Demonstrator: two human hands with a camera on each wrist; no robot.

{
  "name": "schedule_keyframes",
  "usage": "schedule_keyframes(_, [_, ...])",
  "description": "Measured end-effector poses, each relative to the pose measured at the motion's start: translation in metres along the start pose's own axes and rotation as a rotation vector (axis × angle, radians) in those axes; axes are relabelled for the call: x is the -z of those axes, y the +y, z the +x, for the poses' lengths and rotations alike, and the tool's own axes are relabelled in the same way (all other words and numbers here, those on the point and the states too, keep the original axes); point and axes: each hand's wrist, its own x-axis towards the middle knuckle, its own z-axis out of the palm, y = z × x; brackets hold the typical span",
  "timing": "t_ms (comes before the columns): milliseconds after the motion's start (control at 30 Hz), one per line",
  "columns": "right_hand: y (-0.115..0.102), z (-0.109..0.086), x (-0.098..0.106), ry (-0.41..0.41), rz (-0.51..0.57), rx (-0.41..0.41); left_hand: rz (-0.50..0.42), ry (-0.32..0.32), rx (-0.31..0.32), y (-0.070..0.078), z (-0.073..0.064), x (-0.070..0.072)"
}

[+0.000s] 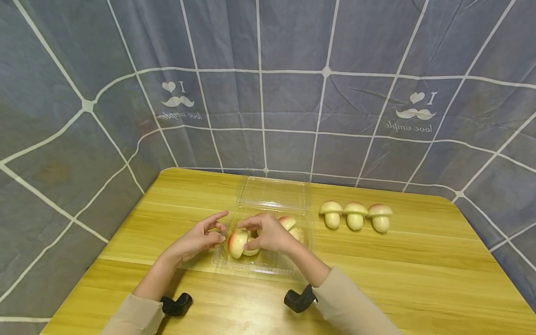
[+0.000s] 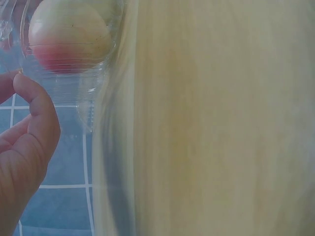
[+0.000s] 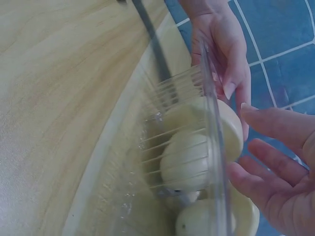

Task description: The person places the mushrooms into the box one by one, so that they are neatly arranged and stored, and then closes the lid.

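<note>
A clear plastic clamshell box [image 1: 268,267] lies on the table with its lid [image 1: 274,191] folded back. Inside it are pale mushrooms with red-tinged caps; one mushroom [image 1: 237,244] lies on its side at the left, and another mushroom [image 1: 288,223] is partly covered by my right hand [image 1: 272,232]. That hand reaches over the box, thumb and fingers spread apart beside the left mushroom's cap [image 3: 230,129]. At the box's left side is my left hand [image 1: 194,239], index finger stretched out and thumb near the wall. Other box contents are partly hidden beneath my right hand.
Three more mushrooms stand in a row right of the box, including a left one [image 1: 332,214], a middle one [image 1: 355,215] and a right one [image 1: 380,217]. A grey curtain with white lines [image 1: 293,102] hangs behind the wooden table [image 1: 398,274].
</note>
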Motion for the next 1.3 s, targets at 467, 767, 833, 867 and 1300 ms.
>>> schedule_keyframes(467, [0.002,0.003,-0.007,0.015,-0.161,0.052,0.006,-0.002,-0.009,0.0,0.001,0.0])
schedule_keyframes(767, [0.004,0.005,-0.011,0.024,-0.238,0.075,0.0,0.0,-0.009,-0.001,0.001,0.0])
schedule_keyframes(833, [0.004,0.004,-0.011,0.032,-0.231,0.07,0.002,-0.001,-0.01,-0.001,0.001,0.0])
schedule_keyframes(867, [0.004,0.004,-0.011,0.039,-0.231,0.067,0.002,-0.001,-0.01,-0.001,0.001,0.0])
schedule_keyframes(1300, [0.006,0.007,-0.015,0.164,-0.21,0.042,0.006,-0.002,-0.009,0.0,0.001,0.0])
